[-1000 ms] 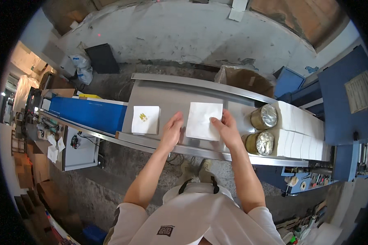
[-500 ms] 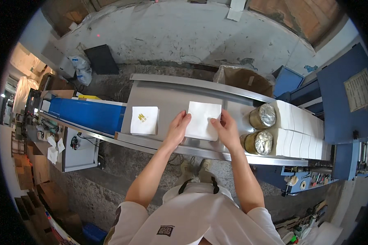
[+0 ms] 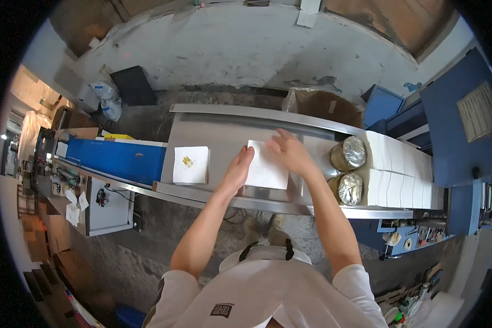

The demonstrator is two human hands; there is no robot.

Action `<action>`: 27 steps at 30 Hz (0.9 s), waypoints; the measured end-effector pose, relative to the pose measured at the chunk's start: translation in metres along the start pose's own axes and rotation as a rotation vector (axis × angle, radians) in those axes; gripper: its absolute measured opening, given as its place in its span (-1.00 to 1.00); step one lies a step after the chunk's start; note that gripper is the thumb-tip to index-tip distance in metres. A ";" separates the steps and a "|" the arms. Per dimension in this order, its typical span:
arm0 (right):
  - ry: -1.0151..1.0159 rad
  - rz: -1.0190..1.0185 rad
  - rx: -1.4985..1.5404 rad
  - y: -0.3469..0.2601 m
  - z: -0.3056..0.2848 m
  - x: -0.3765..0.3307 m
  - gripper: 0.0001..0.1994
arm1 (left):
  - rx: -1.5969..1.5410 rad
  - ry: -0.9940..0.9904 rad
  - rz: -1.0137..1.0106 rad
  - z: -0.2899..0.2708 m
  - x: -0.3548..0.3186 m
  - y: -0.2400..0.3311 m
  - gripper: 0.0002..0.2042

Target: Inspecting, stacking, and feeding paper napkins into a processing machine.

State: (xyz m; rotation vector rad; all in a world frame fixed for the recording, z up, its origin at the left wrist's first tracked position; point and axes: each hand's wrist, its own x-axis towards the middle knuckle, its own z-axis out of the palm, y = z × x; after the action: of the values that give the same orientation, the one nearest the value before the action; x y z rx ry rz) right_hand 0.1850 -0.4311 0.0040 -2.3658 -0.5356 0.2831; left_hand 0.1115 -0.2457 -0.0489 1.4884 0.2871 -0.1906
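Note:
A white square stack of paper napkins (image 3: 266,170) lies flat on a steel table (image 3: 224,128). My left hand (image 3: 239,169) rests against its left edge, fingers together. My right hand (image 3: 287,151) lies across its upper right part, fingers spread flat on the paper. A second white napkin stack with a small yellow mark (image 3: 191,164) lies further left on the table, apart from both hands.
Two foil-covered round blocks (image 3: 349,153) (image 3: 348,188) sit at the ends of two long white napkin rows (image 3: 402,158). A blue machine section (image 3: 123,158) adjoins the table's left end. A brown cardboard box (image 3: 323,105) stands behind the table, blue cabinets at right.
The stack has been brought nearer the table's front edge. My right hand has moved from the stack's right edge up onto its top; my left hand stays at the left edge.

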 end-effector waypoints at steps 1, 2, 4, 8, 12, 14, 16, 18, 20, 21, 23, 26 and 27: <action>0.113 0.030 0.079 0.001 0.002 -0.006 -0.35 | -0.005 0.011 0.003 0.000 -0.001 -0.002 -0.16; 0.104 0.026 0.082 0.001 0.003 -0.014 -0.35 | 0.036 0.055 -0.023 0.003 -0.005 0.005 -0.17; 0.253 0.310 0.566 -0.001 0.000 -0.029 -0.32 | 0.075 0.104 -0.038 0.003 -0.002 0.015 -0.18; 0.171 0.447 0.865 -0.013 0.020 -0.053 -0.36 | 0.135 0.014 -0.078 -0.010 0.005 0.001 -0.37; 0.160 0.367 0.795 0.021 0.046 -0.053 -0.50 | -0.024 -0.076 -0.288 -0.022 0.007 0.000 -0.55; 0.239 0.346 0.856 0.032 0.059 -0.054 -0.52 | -0.066 -0.087 -0.351 -0.019 0.006 0.003 -0.59; 0.313 0.315 0.915 0.041 0.064 -0.057 -0.54 | -0.138 -0.109 -0.407 -0.013 0.004 0.005 -0.60; 0.281 0.362 1.030 0.040 0.061 -0.059 -0.57 | -0.175 -0.082 -0.406 -0.011 -0.001 0.010 -0.57; 0.264 0.390 1.026 0.039 0.058 -0.062 -0.57 | -0.132 -0.121 -0.430 -0.011 -0.002 0.011 -0.55; 0.248 0.425 1.023 0.038 0.056 -0.064 -0.58 | -0.136 -0.123 -0.424 -0.008 -0.004 0.014 -0.55; 0.231 0.404 1.121 0.032 0.049 -0.069 -0.56 | -0.072 -0.131 -0.325 0.001 -0.012 0.023 -0.48; 0.224 0.411 1.235 0.030 0.048 -0.072 -0.58 | -0.056 -0.061 -0.185 0.014 -0.020 0.029 -0.38; 0.239 0.440 1.252 0.029 0.048 -0.074 -0.61 | -0.063 -0.059 -0.176 0.014 -0.020 0.026 -0.38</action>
State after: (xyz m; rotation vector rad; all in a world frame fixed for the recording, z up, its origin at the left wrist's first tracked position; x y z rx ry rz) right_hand 0.1121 -0.4568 -0.0467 -1.2169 0.2694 0.3732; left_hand 0.1011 -0.2584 -0.0173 1.3928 0.3733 -0.3632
